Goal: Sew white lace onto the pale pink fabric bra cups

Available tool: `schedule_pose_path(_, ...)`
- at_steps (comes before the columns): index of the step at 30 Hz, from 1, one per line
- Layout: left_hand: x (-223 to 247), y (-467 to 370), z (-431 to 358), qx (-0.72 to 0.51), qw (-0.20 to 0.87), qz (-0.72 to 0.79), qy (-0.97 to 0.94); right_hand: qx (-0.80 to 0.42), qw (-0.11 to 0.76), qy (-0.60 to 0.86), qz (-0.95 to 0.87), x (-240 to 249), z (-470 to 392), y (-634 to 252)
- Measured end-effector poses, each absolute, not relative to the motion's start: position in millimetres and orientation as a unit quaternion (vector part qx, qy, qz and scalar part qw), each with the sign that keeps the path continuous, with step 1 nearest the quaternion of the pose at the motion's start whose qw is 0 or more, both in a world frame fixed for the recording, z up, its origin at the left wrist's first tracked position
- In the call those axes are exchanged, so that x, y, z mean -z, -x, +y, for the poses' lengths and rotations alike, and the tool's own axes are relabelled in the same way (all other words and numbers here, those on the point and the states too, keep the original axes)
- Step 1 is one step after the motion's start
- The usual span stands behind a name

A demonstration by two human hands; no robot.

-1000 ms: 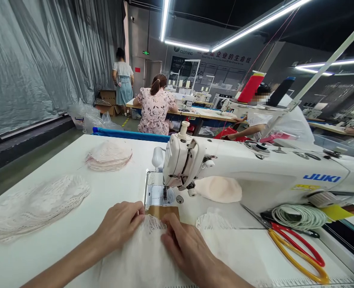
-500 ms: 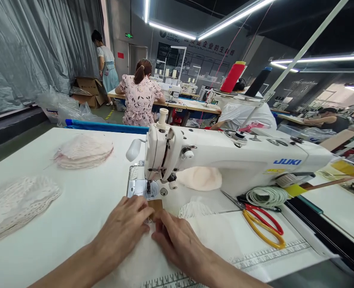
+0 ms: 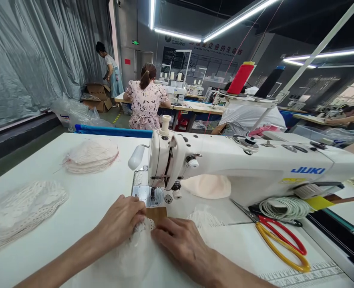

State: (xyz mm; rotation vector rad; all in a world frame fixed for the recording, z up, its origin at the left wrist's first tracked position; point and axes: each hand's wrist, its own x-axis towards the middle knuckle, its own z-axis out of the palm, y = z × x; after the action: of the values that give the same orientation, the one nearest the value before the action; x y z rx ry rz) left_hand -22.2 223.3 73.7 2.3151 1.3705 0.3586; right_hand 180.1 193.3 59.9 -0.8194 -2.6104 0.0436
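In front of the white sewing machine (image 3: pixel 231 154), my left hand (image 3: pixel 124 218) has its fingers closed on the left side of a sheer white lace fabric (image 3: pixel 136 252). My right hand (image 3: pixel 181 244) lies at the fabric's right side, fingers bent together and pinching its edge. Between the hands the scalloped lace edge shows, just below a brown plate (image 3: pixel 157 214) on the machine bed. The presser foot (image 3: pixel 153 194) stands beyond the fingertips, with no fabric visible under it.
Two stacks of white pieces (image 3: pixel 89 157), (image 3: pixel 23 212) lie on the left. A pale round piece (image 3: pixel 208 186) sits under the machine arm. Scissors (image 3: pixel 282 244) and a coiled cord (image 3: pixel 285 209) lie at the right. Red (image 3: pixel 240 78) and black thread cones stand behind. Other people work beyond.
My hands have moved apart, uncovering more of the lace edge between them. The view has shifted, so the machine appears larger and lower. The standing person in the background has bent forward.
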Motion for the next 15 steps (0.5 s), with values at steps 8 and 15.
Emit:
schedule_pose_path(8, -62, 18, 221, -0.141, 0.181, 0.511, -0.828, 0.015, 0.208, 0.265, -0.942, -59, 205, -186)
schedule_pose_path(15, -57, 17, 220, -0.179, 0.202, 0.503, -0.821, -0.002, 0.227, 0.233, -0.946, -57, 210, -190)
